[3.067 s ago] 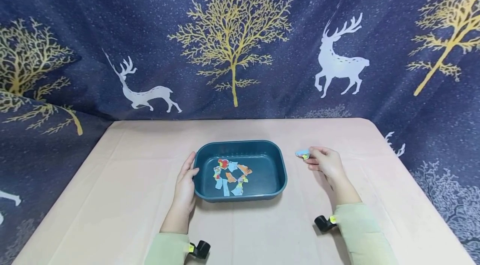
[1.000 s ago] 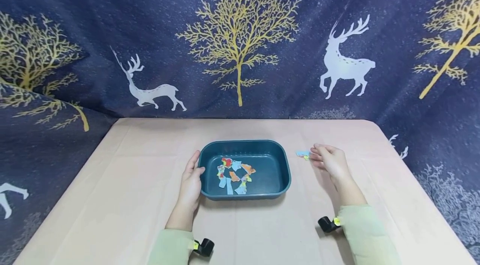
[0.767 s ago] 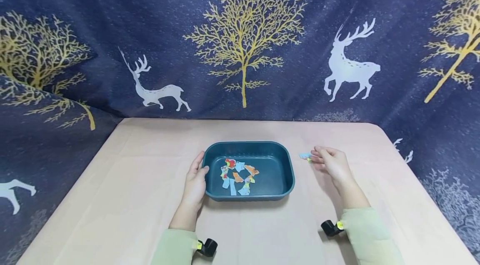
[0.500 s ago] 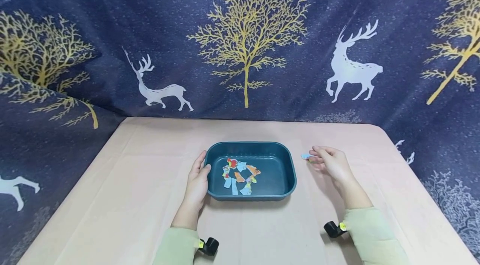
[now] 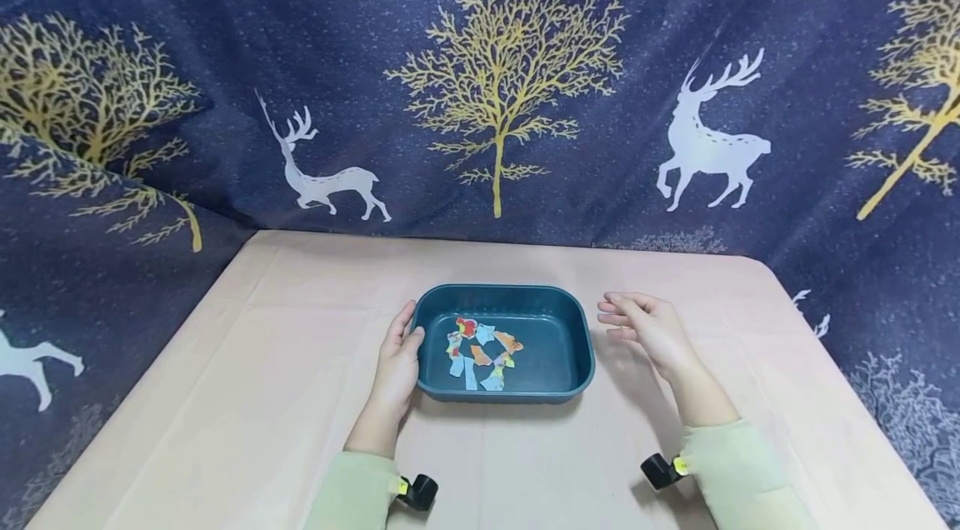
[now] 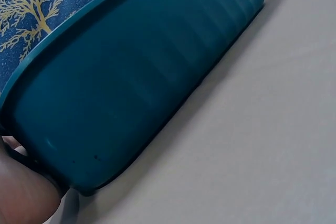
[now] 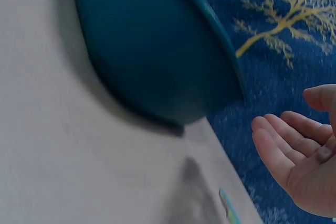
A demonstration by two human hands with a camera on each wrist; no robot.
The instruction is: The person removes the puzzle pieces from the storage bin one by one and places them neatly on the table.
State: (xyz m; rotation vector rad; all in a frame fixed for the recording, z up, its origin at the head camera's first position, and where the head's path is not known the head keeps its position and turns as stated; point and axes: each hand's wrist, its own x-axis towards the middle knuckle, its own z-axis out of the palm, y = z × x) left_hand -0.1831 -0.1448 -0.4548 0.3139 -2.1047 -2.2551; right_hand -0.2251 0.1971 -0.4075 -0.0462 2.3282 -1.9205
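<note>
While left hand (image 5: 397, 355) pinches tray (image 5: 551, 349) by left wall in head view, right hand (image 5: 654, 336) hovers past right edge. Left wrist: tray on tabletop (image 6: 252, 114). Right wrist: thumb, fingers apart, nothing between; scrap (image 7: 229, 205) nearer right hand, long axis along tabletop's far edge.

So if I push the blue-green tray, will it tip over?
Probably not: the tray is wide and low on the table. It's likely stiff, since its walls hold their shape. The scraps inside might slide, since they look thin and loose.
</note>
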